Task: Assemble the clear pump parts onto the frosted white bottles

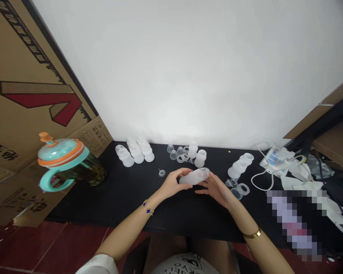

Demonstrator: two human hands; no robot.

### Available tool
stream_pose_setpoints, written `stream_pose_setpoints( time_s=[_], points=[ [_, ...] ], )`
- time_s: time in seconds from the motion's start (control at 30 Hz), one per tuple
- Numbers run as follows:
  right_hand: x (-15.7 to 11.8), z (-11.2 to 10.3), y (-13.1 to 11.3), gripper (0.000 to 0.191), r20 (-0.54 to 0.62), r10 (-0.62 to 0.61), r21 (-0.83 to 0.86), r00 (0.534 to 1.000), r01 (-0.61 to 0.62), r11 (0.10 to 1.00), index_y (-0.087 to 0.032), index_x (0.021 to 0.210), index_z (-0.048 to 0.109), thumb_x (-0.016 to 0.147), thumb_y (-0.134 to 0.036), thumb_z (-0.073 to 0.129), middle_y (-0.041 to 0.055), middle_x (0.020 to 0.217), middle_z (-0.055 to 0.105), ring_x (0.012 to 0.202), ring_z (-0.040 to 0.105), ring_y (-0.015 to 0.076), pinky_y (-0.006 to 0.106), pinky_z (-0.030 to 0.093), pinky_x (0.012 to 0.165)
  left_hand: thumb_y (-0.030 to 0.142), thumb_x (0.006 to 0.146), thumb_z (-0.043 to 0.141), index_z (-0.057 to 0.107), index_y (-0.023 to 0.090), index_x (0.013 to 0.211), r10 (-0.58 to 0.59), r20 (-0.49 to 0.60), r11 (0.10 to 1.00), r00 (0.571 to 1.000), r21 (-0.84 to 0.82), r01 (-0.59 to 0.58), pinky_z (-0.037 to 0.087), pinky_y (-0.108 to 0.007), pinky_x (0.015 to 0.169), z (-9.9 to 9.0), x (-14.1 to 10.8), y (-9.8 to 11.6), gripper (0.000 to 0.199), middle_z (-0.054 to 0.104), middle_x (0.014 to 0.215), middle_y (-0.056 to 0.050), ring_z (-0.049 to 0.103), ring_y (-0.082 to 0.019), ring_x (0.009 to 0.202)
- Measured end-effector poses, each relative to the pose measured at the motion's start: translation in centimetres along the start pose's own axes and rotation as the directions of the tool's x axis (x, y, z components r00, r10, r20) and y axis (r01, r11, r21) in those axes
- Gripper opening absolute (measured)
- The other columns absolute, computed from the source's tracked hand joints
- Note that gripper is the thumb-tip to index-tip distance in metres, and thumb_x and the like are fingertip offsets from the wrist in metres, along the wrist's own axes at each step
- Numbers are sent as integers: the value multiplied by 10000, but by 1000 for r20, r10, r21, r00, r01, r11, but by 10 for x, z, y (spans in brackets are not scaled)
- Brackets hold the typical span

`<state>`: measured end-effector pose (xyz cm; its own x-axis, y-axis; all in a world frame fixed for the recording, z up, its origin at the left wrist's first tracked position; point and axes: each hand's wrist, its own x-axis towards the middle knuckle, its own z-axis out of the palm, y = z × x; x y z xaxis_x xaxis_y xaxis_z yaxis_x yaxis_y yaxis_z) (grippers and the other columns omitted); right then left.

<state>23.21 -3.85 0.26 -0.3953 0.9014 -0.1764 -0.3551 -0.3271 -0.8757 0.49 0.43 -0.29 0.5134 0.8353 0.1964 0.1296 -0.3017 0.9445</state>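
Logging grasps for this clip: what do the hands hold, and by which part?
A frosted bottle, lying sideways above the black table. The left hand grips its wider end; the right hand touches near the narrower clear-capped end.

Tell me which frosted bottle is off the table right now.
The frosted bottle lying sideways between the left hand and right hand, mid-table. The other bottles stand or lie on the black table behind.

both hands (174, 183) (217, 188) hold frosted bottle (194, 176) over black table (117, 198).
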Motion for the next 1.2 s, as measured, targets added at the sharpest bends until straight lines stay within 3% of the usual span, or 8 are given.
stream_pose_setpoints(
  time_s=[0.23, 0.43, 0.77, 0.9, 1.03, 1.2],
  points=[
    [-1, 1, -1, 369, -50, -77, -70, 996, 73, 995, -271, 1162, 690, 871, -496, 665, 86, 1200, 662, 1070, 614, 277, 422, 570, 819, 266, 785, 781, 640, 263, 1229, 143, -92, 957, 985, 267, -114, 425, -432, 1046, 0, -1, -3, 466, 682, 1244, -47, 587, -262, 1176],
    [-2, 2, -2, 369, -58, -83, -80, 995, 78, 994, -268, 1176, 684, 859, -455, 703, 63, 1061, 648, 914, 619, 215, 381, 588, 752, 236, 819, 746, 622, 278, 1258, 214, -87, 921, 973, 349, -171, 433, -434, 1035, -1, -1, -5, 458, 683, 1242, -42, 588, -253, 1165],
    [-1, 4, -4, 413, -63, -62, -110, 996, 55, 992, -273, 1142, 648, 761, -322, 801, 35, 1095, 637, 928, 637, 198, 313, 592, 726, 164, 870, 644, 575, 294, 1299, 254, -116, 861, 960, 480, -170, 430, -452, 1060, 3, -2, -9, 453, 616, 1316, -52, 534, -251, 1245],
    [0, 5, -4, 469, -71, -61, -124, 996, 52, 991, -274, 1143, 628, 716, -294, 822, 29, 1072, 642, 934, 632, 198, 304, 587, 719, 194, 870, 627, 560, 277, 1272, 214, -173, 879, 961, 464, -112, 535, -363, 849, 4, -2, -8, 416, 607, 1237, -69, 613, -225, 1050],
    [1, 6, -2, 503, -87, -88, -156, 992, 74, 985, -276, 1133, 613, 683, -281, 837, 28, 1066, 647, 943, 622, 205, 295, 573, 694, 290, 937, 548, 546, 238, 1211, 145, -197, 925, 970, 374, -62, 532, -282, 700, 6, -3, -7, 278, 605, 1078, -53, 623, -151, 804],
    [0, 5, 0, 526, -57, -140, -249, 989, 122, 961, -278, 1125, 608, 666, -255, 864, 20, 1060, 645, 902, 620, 192, 304, 545, 724, 431, 920, 598, 528, 224, 1178, 119, -149, 940, 982, 334, -64, 534, -278, 694, 5, -6, -3, 338, 602, 1008, -45, 628, -167, 836]
  ],
)
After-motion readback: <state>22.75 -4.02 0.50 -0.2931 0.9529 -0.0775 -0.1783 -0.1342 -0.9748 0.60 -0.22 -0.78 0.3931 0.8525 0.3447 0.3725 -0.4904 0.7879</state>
